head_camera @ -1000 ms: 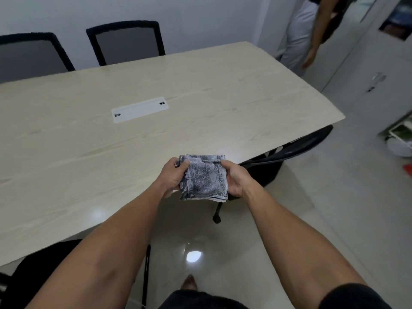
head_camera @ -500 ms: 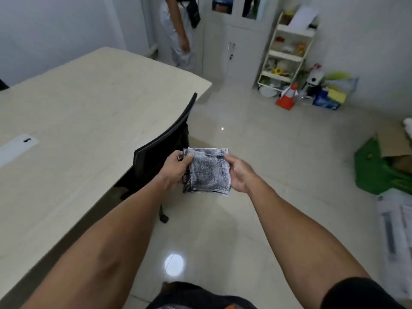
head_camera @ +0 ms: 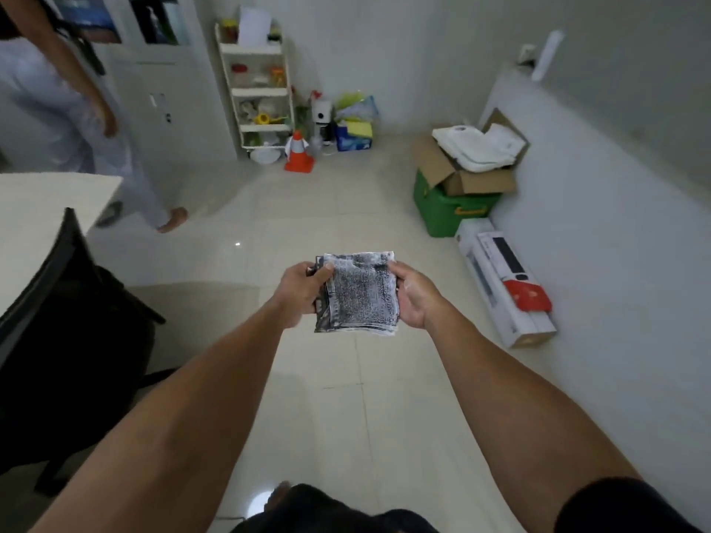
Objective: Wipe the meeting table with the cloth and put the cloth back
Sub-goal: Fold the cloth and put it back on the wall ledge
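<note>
A folded grey-and-white cloth hangs in the air in front of me, over the tiled floor. My left hand grips its left edge and my right hand grips its right edge. Only a corner of the pale wooden meeting table shows, at the far left, well away from the cloth.
A black chair stands by the table at the left. Another person stands at the back left by a white cabinet. A white shelf rack, an orange cone, a green crate with a cardboard box and a long white box line the walls.
My view has swung right, away from the table toward the room's corner. Both hands keep the same hold on the folded cloth.
</note>
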